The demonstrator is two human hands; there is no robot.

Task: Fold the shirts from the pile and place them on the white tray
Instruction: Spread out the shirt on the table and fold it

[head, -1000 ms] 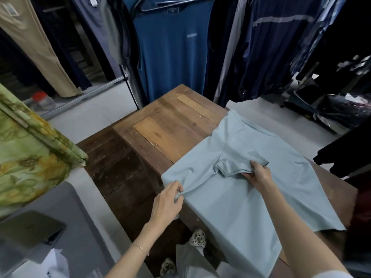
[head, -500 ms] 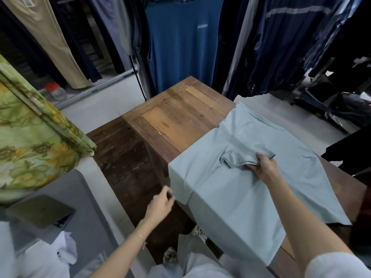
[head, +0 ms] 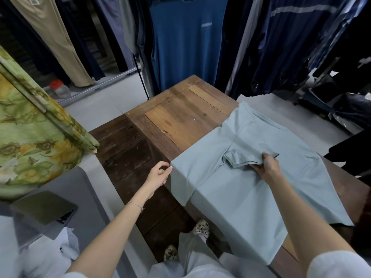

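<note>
On the table (head: 180,117), my right hand (head: 268,167) grips the pale blue shirt (head: 241,197) by its folded sleeve; my left hand (head: 158,175), loosely curled and empty, perhaps brushes the shirt's edge.

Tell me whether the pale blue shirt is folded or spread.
Partly folded: the shirt lies spread on the table, with one sleeve turned in, gripped by the right hand.

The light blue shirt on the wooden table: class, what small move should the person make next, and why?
Probably the right hand lays the sleeve flat on the shirt and lets go. It pinches that sleeve, folded inward but raised and wrinkled, while the left hand holds nothing beside the shirt's edge.
</note>
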